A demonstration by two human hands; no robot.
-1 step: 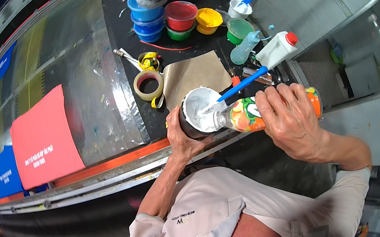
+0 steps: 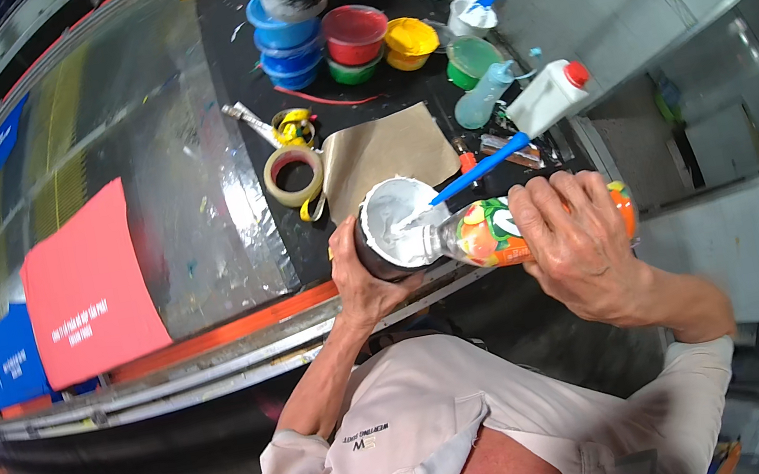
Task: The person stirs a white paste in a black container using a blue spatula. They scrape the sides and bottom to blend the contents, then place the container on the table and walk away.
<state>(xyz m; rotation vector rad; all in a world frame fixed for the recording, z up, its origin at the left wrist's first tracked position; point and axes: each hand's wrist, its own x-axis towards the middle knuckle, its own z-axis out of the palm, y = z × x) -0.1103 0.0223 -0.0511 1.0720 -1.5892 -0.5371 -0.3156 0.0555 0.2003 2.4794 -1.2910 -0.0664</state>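
Note:
My left hand point(image 2: 358, 276) is wrapped round a dark tub point(image 2: 377, 260) and tilts it, its mouth facing up toward me. White paste coats the inside and the rim. Into that mouth leans a blue-handled spatula point(image 2: 484, 168) with its lower end in the paste. My right hand point(image 2: 576, 243) grips a plastic bottle point(image 2: 485, 230) with an orange fruit label, held almost level. The bottle's clear neck is at the tub's right rim; whether liquid is flowing out I cannot tell.
Brown paper point(image 2: 389, 149), a tape roll point(image 2: 293, 175) and a yellow tape measure point(image 2: 292, 128) lie behind the tub. Farther back stand blue tubs point(image 2: 285, 35), a red tub point(image 2: 353, 30) and a yellow one point(image 2: 412, 40). A white bottle point(image 2: 546, 98) is right; coral fabric point(image 2: 89, 288) lies left.
The whole view has shifted very slightly. Both hands, the tub and the bottle keep the same hold and position relative to each other.

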